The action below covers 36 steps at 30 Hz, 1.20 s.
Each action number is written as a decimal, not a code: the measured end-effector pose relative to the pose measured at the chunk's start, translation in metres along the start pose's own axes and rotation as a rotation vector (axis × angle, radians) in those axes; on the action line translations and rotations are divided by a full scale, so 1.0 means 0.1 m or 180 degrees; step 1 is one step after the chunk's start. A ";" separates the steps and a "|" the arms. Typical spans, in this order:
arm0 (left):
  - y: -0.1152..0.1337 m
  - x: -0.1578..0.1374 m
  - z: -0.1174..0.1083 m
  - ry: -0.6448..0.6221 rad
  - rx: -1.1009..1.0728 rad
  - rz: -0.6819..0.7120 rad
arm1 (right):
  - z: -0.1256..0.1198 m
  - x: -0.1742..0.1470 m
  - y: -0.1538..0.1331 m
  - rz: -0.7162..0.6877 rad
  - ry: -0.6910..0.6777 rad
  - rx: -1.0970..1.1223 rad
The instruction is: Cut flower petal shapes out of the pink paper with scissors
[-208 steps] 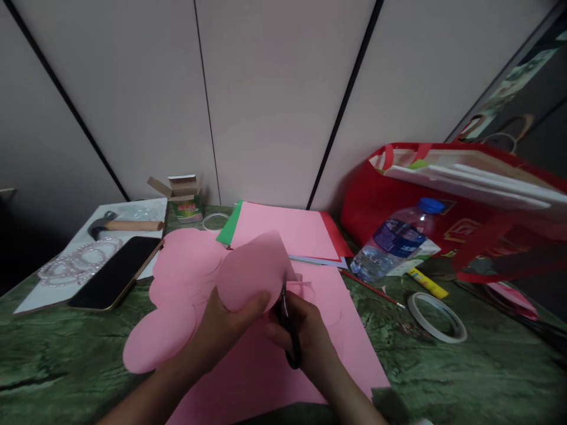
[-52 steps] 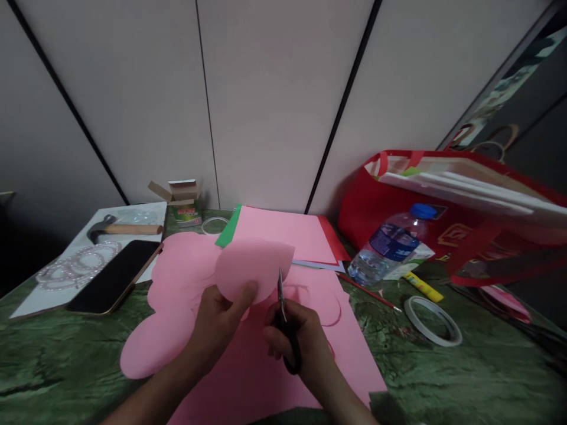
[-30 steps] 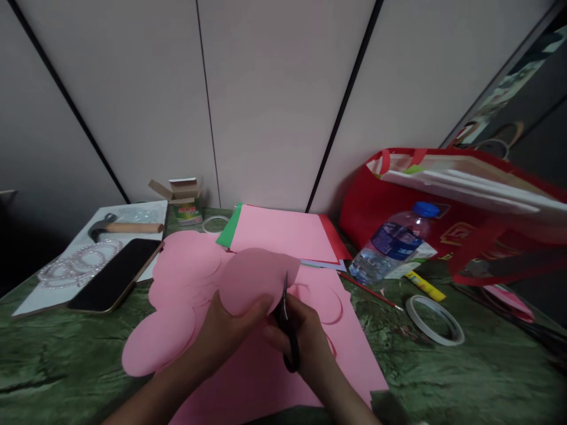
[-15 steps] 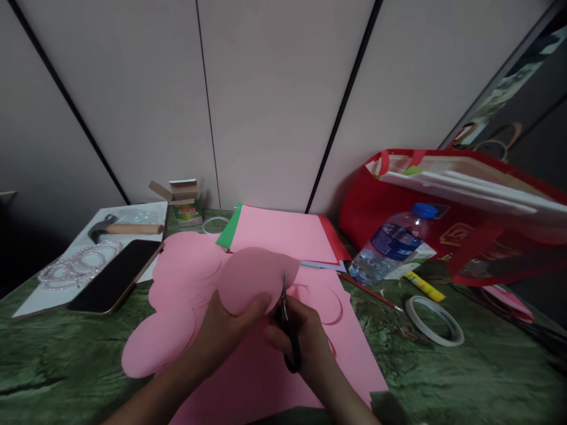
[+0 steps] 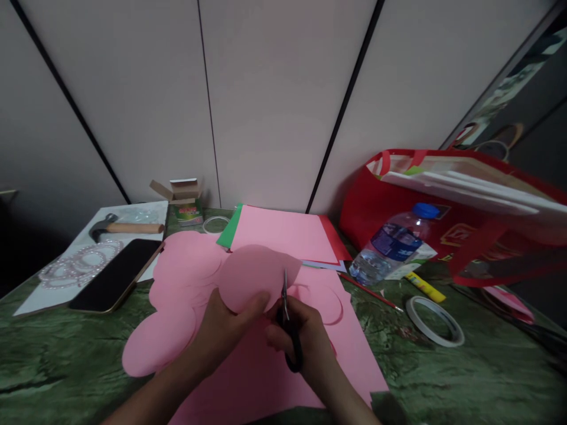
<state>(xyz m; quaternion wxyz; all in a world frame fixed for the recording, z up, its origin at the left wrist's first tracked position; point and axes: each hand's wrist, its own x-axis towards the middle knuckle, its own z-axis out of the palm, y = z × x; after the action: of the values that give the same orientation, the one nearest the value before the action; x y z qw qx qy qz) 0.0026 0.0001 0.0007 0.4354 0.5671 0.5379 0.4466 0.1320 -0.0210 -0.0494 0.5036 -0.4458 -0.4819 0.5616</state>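
Between thumb and fingers, my left hand [image 5: 234,321] grips a rounded piece of pink paper [image 5: 248,274], holding it up over the larger pink sheets [image 5: 248,383]. My right hand [image 5: 305,330] is closed round the dark handles of a pair of scissors [image 5: 291,339]. Their blades point upward and lie across the right edge of the held paper, where a pointed strip sticks out. To the left of my hands lies a pile of rounded pink cut-outs [image 5: 186,257], with an oval one [image 5: 157,342] nearest me. Pink offcuts [image 5: 323,301] rest right of the scissors.
Behind are stacked coloured sheets [image 5: 283,233] and an opened small box [image 5: 188,209]. On the left lie a phone [image 5: 117,274], a hammer [image 5: 133,228] and beaded strands [image 5: 80,265]. A bottle [image 5: 390,245], red bag [image 5: 367,198], red pencil [image 5: 372,292], glue stick [image 5: 425,286] and tape roll [image 5: 436,321] stand right.
Both hands stay almost in place. The scissors and the held pink paper have shifted only very slightly; the things around them lie as before.
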 end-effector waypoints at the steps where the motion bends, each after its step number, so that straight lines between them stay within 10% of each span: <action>1: 0.00 0.00 0.00 -0.0019 -0.0008 -0.0009 | 0.00 0.00 0.00 0.0014 0.0016 -0.0029; 36: -0.14 0.05 -0.04 -0.0041 0.0045 0.0201 | 0.06 -0.01 -0.11 0.0174 0.0159 0.0045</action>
<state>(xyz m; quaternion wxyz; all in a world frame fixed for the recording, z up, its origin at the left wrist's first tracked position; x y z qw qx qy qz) -0.0047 0.0057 -0.0119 0.4206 0.5896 0.5201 0.4527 0.1278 -0.0223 -0.0378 0.5031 -0.4692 -0.4528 0.5672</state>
